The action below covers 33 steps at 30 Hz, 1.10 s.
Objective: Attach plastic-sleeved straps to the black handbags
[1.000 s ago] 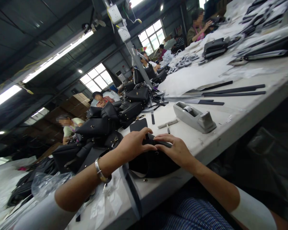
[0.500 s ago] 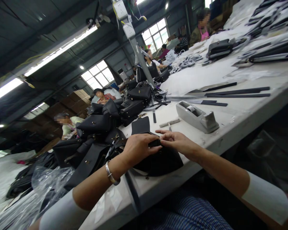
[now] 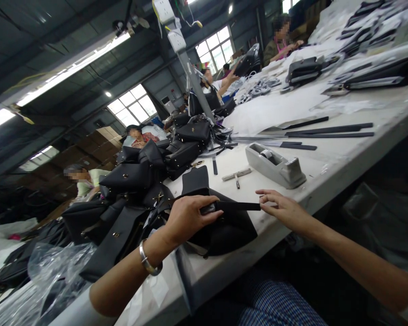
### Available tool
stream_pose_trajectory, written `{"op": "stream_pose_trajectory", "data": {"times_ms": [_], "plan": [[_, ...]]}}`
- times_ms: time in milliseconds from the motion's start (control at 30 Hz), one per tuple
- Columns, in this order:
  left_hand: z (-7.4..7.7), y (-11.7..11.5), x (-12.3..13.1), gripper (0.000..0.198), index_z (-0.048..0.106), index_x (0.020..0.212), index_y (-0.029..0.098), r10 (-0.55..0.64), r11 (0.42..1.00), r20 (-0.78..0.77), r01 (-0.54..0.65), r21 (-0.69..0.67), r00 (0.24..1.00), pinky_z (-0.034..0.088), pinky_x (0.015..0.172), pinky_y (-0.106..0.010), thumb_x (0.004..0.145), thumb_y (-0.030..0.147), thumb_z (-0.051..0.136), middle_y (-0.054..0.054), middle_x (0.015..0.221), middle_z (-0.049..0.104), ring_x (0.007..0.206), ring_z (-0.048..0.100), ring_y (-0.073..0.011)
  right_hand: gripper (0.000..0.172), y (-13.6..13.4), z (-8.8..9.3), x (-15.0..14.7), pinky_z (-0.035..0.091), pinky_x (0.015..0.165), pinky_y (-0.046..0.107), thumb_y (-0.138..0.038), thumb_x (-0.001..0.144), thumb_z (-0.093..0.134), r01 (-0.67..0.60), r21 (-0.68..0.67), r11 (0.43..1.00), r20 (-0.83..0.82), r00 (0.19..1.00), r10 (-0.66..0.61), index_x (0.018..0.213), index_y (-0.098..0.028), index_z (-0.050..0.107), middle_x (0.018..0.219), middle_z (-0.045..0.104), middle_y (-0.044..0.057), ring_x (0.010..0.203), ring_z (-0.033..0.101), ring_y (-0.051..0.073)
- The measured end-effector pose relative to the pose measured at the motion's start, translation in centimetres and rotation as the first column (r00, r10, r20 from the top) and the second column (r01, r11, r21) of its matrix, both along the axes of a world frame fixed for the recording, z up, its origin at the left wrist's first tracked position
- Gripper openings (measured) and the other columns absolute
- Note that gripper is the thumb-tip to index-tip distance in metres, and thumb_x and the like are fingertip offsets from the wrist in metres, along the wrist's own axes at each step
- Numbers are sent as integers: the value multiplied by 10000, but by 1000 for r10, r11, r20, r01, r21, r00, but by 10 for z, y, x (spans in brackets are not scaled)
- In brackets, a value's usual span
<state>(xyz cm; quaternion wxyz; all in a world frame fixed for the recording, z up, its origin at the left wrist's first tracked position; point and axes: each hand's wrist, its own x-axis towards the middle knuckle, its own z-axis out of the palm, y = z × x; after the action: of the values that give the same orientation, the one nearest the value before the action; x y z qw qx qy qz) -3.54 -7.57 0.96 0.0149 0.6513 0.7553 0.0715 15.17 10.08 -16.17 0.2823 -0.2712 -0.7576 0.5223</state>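
Note:
A black handbag (image 3: 224, 235) lies at the table's near edge with its flap (image 3: 195, 180) folded out to the far side. Over it, a narrow black strap (image 3: 241, 206) is stretched sideways. My left hand (image 3: 190, 217) pinches the strap between thumb and fingers, above the bag, near a small shiny piece that looks like metal. At the strap's other end, my right hand (image 3: 284, 209) holds the tip with thumb and fingertips, just beyond the bag's right side. Part of the bag is hidden beneath my left hand.
Beyond the bag lie a T-handled tool (image 3: 237, 174) and a grey tape dispenser (image 3: 275, 165). Black strips (image 3: 329, 131) lie farther right. Several black bags (image 3: 129, 181) are heaped at left beside clear plastic (image 3: 57, 267). Co-workers sit around the far side.
My right hand has moved right, away from my left, drawing the strap out straight between them. The view has shifted slightly. A co-worker at the back has raised an arm.

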Motion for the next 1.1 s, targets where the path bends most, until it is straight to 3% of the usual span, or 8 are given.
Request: {"op": "stream_pose_trajectory", "data": {"times_ms": [233,433,633,767,833,900,1033,1100], "plan": [[-3,-2,-3,297,731,1109,283,3,1000,35,-3,-1,999,521,816,-279,861,436,673,-10,1086,768,980,720,-226,172,2,-1,4,519,873,391,-337,770,554,41,105,994,54,997,-47,682,-221,644,1188,679,104,1044,654,273],[-5,-2,-4,289,736,1101,272,10,1000,57,-11,18,998,544,832,-292,850,408,692,-18,1082,771,977,724,-232,144,2,-4,3,542,773,362,-265,769,528,72,146,987,93,992,-86,664,-216,612,1132,688,106,838,688,224],[-10,-3,-8,306,738,1103,256,-4,999,101,-1,50,995,553,852,-303,842,410,701,-35,1065,774,953,729,-230,114,-5,-13,8,531,836,395,-233,831,517,95,255,962,130,983,-131,763,-223,608,1236,640,81,899,686,230],[-9,-2,-5,318,740,1099,231,10,998,172,-20,58,985,551,861,-312,835,404,710,-52,1063,775,942,729,-227,153,-23,11,1,451,1011,465,-235,911,504,211,405,890,5,972,-233,998,-234,630,1369,568,92,1191,585,288],[-6,-1,-2,335,739,1102,225,24,998,196,-34,47,980,544,877,-319,833,423,708,-58,1070,773,952,725,-231,214,-35,30,-10,401,1074,442,-279,941,525,171,421,891,-121,984,-131,1131,-239,615,1335,592,90,1268,527,266],[-3,-1,2,347,738,1106,229,45,998,219,-53,31,975,537,890,-323,832,439,704,-55,1086,769,970,719,-237,233,-44,47,-24,438,1027,390,-306,930,581,54,365,929,-197,980,20,1151,-242,620,1209,656,71,1177,583,232],[4,-1,7,349,733,1116,245,99,995,303,-102,-6,948,517,931,-334,847,460,673,-40,1093,764,1003,702,-243,130,-50,63,-47,488,840,320,-280,872,659,-110,195,975,-259,953,160,988,-221,668,960,699,27,911,644,187],[5,1,8,354,741,1077,228,166,986,394,-159,-52,904,538,867,-325,856,487,645,-46,1034,766,966,702,-241,85,-48,64,-52,474,788,300,-274,864,658,-189,119,975,-258,942,214,919,-211,673,878,696,8,843,635,171]]}}
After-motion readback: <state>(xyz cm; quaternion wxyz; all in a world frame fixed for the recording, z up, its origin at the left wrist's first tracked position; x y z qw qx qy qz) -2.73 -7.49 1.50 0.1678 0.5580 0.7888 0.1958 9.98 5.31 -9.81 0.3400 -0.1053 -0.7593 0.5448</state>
